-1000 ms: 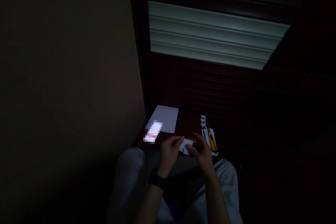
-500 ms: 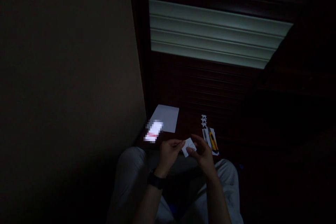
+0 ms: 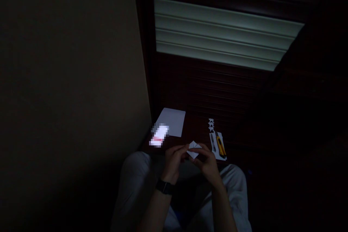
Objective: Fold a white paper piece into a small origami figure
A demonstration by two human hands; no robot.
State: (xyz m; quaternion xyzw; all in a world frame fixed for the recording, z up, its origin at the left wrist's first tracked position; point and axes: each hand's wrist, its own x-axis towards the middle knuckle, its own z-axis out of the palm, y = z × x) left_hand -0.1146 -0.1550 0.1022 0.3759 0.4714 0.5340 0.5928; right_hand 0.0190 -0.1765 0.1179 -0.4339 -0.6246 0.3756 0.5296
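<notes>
Between my two hands is a small folded piece of white paper [image 3: 194, 145], diamond-shaped with crease lines across it. My left hand [image 3: 173, 157] pinches its left corner and wears a dark watch on the wrist. From the right, my right hand [image 3: 208, 163] grips the paper, a finger lying across its face and the thumb at the lower edge. Just right of that hand, a yellow utility knife [image 3: 221, 147] and a slim pen-like object [image 3: 212, 142] rest on some white paper [image 3: 223, 157]. Several small folded paper pieces [image 3: 211, 124] stand in a row behind them.
A blank white sheet [image 3: 174, 121] lies at the table's back left, with a bright, pixelated phone-like rectangle [image 3: 160, 136] overlapping its near corner. A wall [image 3: 108, 61] rises on the left. Dark slatted panels [image 3: 217, 90] stand behind the table. The scene is dim.
The folded paper has turned so one corner points away from me. My right hand has shifted slightly left, and its finger now lies across the paper. Everything on the table stays put.
</notes>
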